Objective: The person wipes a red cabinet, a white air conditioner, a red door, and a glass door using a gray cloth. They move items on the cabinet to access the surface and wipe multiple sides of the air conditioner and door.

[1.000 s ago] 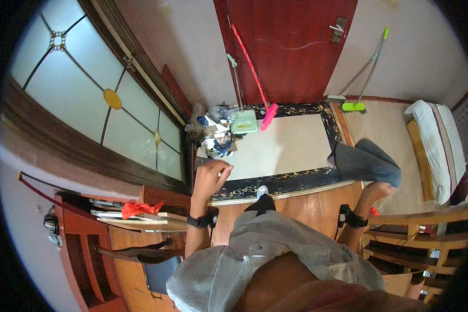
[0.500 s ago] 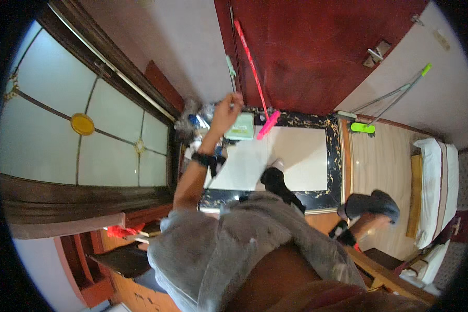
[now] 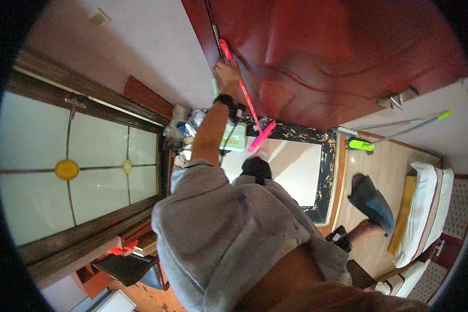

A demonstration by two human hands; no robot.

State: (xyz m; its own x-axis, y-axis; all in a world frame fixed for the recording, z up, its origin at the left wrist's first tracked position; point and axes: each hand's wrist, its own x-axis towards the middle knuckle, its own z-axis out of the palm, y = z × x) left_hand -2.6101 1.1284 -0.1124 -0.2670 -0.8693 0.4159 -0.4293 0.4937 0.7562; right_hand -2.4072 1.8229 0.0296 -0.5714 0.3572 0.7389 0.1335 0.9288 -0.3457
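My left hand (image 3: 228,73) is up against the dark red door, its fingers closed round the upper handle of a broom (image 3: 248,99) with a red-pink stick. The broom's pink head (image 3: 261,137) rests down by the door's foot, and the stick leans upward. On the left wrist is a black band with a dark cord hanging from it. Over to the right, my right hand (image 3: 368,231) holds a dark grey, limp item (image 3: 373,205) that looks like cloth; most of its fingers are hidden. A black device is strapped to that wrist.
The red door (image 3: 317,57) closes off the front. A pale green box (image 3: 234,138) and plastic bags (image 3: 179,127) lie left of the broom. A green-headed broom (image 3: 361,145) leans at the right wall. A bed (image 3: 418,208) stands right; a glass-panelled door (image 3: 31,197) is left.
My left hand has reached forward and up, and has taken hold of the broom's handle. I have moved nearer the door. The dark grey item hangs at a different angle in my right hand.
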